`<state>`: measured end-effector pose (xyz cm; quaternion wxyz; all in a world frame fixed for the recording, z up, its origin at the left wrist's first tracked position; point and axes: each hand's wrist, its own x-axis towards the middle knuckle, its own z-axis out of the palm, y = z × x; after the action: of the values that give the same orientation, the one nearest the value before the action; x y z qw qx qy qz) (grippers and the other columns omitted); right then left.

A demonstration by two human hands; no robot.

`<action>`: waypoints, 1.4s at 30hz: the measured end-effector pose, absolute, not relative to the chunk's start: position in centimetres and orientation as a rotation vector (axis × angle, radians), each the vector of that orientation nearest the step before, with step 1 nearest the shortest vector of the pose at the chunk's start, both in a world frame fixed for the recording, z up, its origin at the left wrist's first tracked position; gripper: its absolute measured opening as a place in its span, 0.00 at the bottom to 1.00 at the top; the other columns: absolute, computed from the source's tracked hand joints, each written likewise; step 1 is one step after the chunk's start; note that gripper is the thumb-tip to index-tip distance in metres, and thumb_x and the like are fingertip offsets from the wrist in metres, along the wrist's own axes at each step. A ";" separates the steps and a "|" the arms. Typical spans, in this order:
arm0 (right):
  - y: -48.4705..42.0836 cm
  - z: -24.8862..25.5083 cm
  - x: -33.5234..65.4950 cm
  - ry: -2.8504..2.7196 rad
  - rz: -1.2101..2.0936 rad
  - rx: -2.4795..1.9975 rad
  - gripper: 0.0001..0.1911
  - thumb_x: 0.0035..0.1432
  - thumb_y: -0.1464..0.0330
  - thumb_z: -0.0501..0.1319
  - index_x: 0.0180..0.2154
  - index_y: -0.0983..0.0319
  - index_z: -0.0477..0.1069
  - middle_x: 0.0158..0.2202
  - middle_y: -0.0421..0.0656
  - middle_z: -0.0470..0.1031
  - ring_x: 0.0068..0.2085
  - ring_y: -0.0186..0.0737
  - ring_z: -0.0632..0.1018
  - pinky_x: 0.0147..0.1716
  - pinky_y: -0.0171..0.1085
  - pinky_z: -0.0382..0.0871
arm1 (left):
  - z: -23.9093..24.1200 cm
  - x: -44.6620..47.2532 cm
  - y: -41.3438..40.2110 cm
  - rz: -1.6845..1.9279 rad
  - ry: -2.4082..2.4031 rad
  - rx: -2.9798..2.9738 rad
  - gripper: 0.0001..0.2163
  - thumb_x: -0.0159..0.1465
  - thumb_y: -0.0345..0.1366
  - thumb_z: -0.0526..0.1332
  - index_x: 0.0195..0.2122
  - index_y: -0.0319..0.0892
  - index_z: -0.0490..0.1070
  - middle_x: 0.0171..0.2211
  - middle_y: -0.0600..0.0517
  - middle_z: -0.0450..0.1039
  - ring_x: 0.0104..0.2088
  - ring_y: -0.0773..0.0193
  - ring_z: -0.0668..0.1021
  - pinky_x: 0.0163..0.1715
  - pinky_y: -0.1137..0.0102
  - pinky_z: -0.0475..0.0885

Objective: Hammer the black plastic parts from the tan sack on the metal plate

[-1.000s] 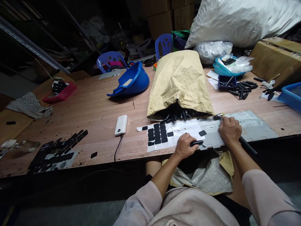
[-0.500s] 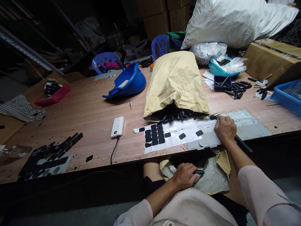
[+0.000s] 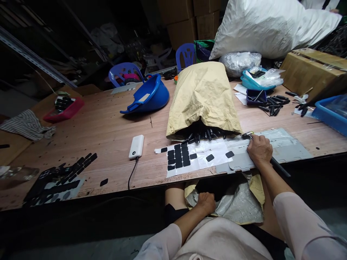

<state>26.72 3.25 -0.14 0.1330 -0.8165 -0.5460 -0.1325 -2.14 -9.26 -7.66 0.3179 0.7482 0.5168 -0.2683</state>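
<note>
My right hand is wrapped round a small hammer, its black handle sticking out toward me and its head at the mouth of a yellow paper sack. It rests on a grey board at the table's front edge. Down in my lap, my left hand reaches into an open bag with a silvery lining; its fingers are hidden there. Black pen-like parts spill from the yellow sack. Left of the board lies a white sheet with rows of black rounded pads.
A white power bank with a cable lies left of the sheet. Farther back are a blue basin, a pink tray, a cardboard box and a blue tray. More black parts lie at right.
My left hand has moved left and down into the lap bag; the black pen-like part it held is out of sight. My right hand keeps its place on the hammer.
</note>
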 end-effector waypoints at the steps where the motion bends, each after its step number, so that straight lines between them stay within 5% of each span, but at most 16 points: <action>1: 3.3 -0.2 26.7 -1.584 -0.388 -2.366 0.18 0.70 0.66 0.55 0.55 0.64 0.76 0.45 0.55 0.74 0.44 0.51 0.70 0.38 0.42 0.55 | -7.4 -2.2 -9.3 -0.701 1.348 1.973 0.17 0.72 0.37 0.59 0.55 0.39 0.84 0.53 0.35 0.84 0.57 0.44 0.84 0.56 0.57 0.78; 6: 3.3 -0.1 26.7 -1.587 -0.395 -2.366 0.18 0.72 0.66 0.53 0.55 0.65 0.76 0.45 0.55 0.75 0.44 0.51 0.70 0.38 0.42 0.55 | -3.2 -3.4 -8.7 -0.483 1.040 2.067 0.17 0.68 0.43 0.64 0.55 0.46 0.83 0.55 0.42 0.84 0.54 0.48 0.84 0.51 0.62 0.77; 10: 3.3 -0.2 26.6 -1.584 -0.393 -2.374 0.18 0.72 0.66 0.53 0.55 0.65 0.75 0.45 0.54 0.74 0.44 0.50 0.71 0.38 0.42 0.55 | 2.0 -5.1 -4.9 -0.047 0.842 1.934 0.12 0.69 0.45 0.65 0.45 0.47 0.85 0.38 0.52 0.86 0.38 0.59 0.84 0.38 0.70 0.73; 18: 3.2 -0.3 26.7 -1.592 -0.395 -2.357 0.18 0.68 0.66 0.56 0.55 0.65 0.75 0.44 0.54 0.74 0.45 0.50 0.70 0.39 0.43 0.56 | 4.5 -7.4 8.6 0.927 1.880 1.749 0.05 0.68 0.33 0.64 0.40 0.43 0.82 0.38 0.49 0.80 0.38 0.60 0.81 0.44 0.68 0.74; 25: 3.3 -0.1 26.5 -1.584 -0.359 -2.370 0.18 0.66 0.67 0.57 0.54 0.65 0.75 0.45 0.56 0.74 0.45 0.52 0.70 0.40 0.44 0.58 | 3.7 -6.8 13.2 0.815 2.104 1.773 0.05 0.65 0.34 0.69 0.42 0.43 0.80 0.41 0.46 0.79 0.46 0.53 0.81 0.45 0.65 0.74; 34: 3.3 0.0 26.6 -1.592 -0.350 -2.376 0.18 0.70 0.66 0.53 0.55 0.65 0.75 0.45 0.56 0.74 0.45 0.51 0.70 0.39 0.43 0.56 | 3.9 -8.8 10.0 0.982 2.083 1.755 0.05 0.64 0.31 0.70 0.41 0.43 0.81 0.36 0.51 0.80 0.38 0.59 0.80 0.41 0.68 0.73; 39: 3.3 0.1 26.5 -1.589 -0.349 -2.385 0.18 0.70 0.66 0.53 0.55 0.65 0.74 0.46 0.56 0.74 0.46 0.51 0.70 0.39 0.43 0.56 | 2.4 -6.3 3.8 1.064 1.582 1.897 0.07 0.66 0.34 0.70 0.45 0.44 0.83 0.37 0.52 0.81 0.31 0.65 0.77 0.32 0.71 0.71; 42: 3.3 0.2 26.4 -1.583 -0.345 -2.394 0.18 0.70 0.66 0.54 0.55 0.65 0.74 0.46 0.56 0.74 0.46 0.52 0.70 0.39 0.43 0.56 | 1.2 -3.4 1.0 0.922 1.221 2.045 0.06 0.65 0.34 0.72 0.43 0.45 0.83 0.37 0.51 0.82 0.34 0.62 0.79 0.36 0.69 0.75</action>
<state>26.42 3.27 0.15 0.1250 -0.8216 -0.5434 -0.1183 -3.38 0.96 1.18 0.2896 0.7664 0.4576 0.3456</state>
